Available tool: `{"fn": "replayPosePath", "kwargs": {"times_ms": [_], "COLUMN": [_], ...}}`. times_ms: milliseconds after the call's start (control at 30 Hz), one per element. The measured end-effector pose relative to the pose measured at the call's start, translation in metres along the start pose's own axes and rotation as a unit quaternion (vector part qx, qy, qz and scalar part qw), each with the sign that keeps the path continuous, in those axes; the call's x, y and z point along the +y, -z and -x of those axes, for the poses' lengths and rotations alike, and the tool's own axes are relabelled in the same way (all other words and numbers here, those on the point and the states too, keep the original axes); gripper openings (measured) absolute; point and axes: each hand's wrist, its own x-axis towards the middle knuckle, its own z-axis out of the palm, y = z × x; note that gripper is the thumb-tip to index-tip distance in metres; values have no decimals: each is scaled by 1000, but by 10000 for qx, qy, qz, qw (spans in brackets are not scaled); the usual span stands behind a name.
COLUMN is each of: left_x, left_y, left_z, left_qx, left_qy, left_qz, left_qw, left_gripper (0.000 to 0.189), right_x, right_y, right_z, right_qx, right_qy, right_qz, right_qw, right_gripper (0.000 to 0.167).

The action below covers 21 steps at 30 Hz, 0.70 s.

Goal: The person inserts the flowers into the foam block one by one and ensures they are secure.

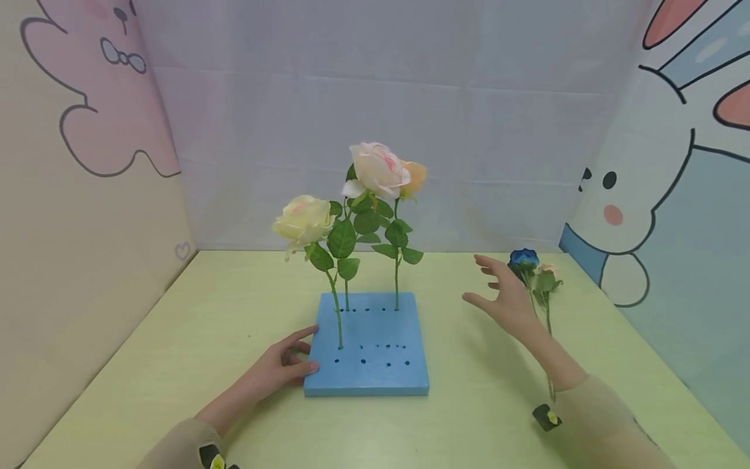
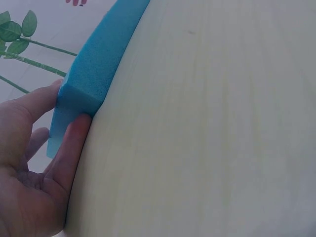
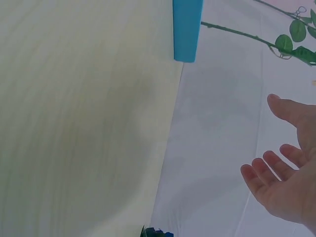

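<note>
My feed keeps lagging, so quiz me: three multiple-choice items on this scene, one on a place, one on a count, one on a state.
1. Where does the blue flower lie?
A. on the table right of the foam block
B. in the foam block
C. in the left hand

2. How many flowers stand in the foam block?
A. one
B. three
C. five

3. How is the right hand?
A. closed round a stem
B. flat on the table
C. open, holding nothing

Answers:
1 A, it lies on the table beyond the right hand.
2 B, three stems rise from the block.
3 C, its fingers are spread in the air.
</note>
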Motion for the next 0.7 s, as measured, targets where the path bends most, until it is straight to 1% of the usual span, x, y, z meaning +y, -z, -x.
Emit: {"fn": "replayPosePath", "kwargs": {"times_ms": [167,367,600,700], "left_x": [0,0,1,2], "left_y": [0,-1,-1,-1], "left_z": [0,0,0,-1], "left_qx": [39,53,49,40], "left_qy": [43,87,55,47], "left_qz": [-11,-56,-77,-65], "left_qw": [10000,9999,9999,10000], "left_gripper": [77,77,78,78], "right_x": [20,38,53,58], "right_y": [12,27,42,49], "right_z": [7,14,19,22], "right_qx": [-266,-654,-858,-875], "right_qy": [-353,-867,-1207,-1261], "right_qz": [9,83,497,609], "right_qw": [9990,9941,9877,9863], "right_gripper": [83,94,98,97]}}
